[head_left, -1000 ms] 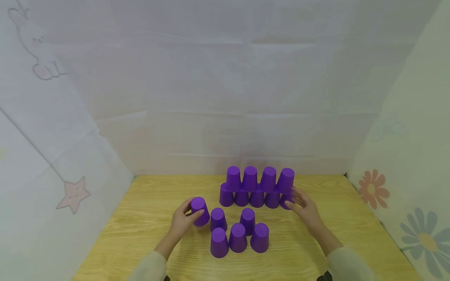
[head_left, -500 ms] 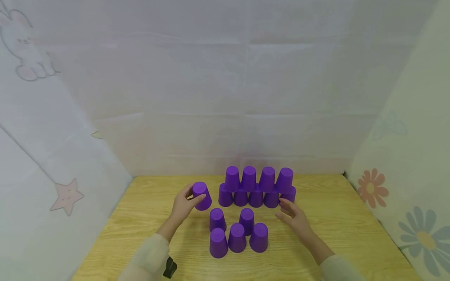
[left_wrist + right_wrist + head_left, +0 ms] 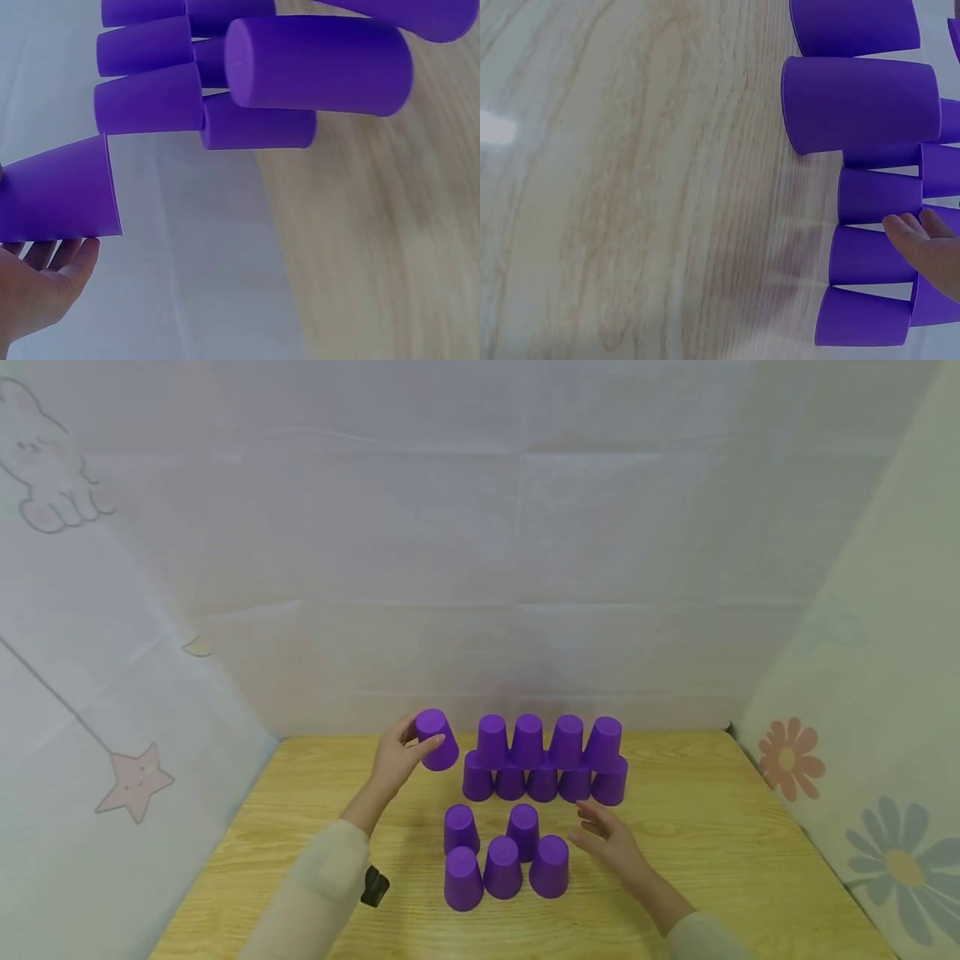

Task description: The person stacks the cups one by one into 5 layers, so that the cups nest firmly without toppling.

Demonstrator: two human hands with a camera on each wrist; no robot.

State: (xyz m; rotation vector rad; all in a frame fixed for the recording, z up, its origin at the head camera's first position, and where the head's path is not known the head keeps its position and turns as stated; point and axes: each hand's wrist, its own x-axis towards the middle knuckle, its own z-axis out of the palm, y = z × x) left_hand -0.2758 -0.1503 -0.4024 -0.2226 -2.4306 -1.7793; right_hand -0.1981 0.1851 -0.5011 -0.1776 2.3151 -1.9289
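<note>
My left hand [image 3: 393, 760] grips an upside-down purple cup [image 3: 437, 740] between thumb and fingers, raised and slightly tilted, left of the stacked cups. In the left wrist view the held cup [image 3: 60, 191] has its wide rim toward the stack. The stack has a bottom row of several inverted cups [image 3: 542, 783] and an upper row of several cups [image 3: 528, 742] resting across them. My right hand [image 3: 611, 843], holding nothing, hovers before the stack's right end with fingers loosely bent. In the right wrist view its fingers [image 3: 909, 234] appear in front of the cups.
Several loose inverted purple cups stand in front of the stack, among them a front-left cup [image 3: 463, 878] and a front-right cup [image 3: 550, 867]. The wooden table [image 3: 750, 877] meets a pale cloth backdrop [image 3: 375, 652] behind, with cloth walls on both sides.
The left hand has lifted its cup up and away from the loose cups, toward the upper row's level. The right hand has drawn back from the stack's right end, toward the left and front.
</note>
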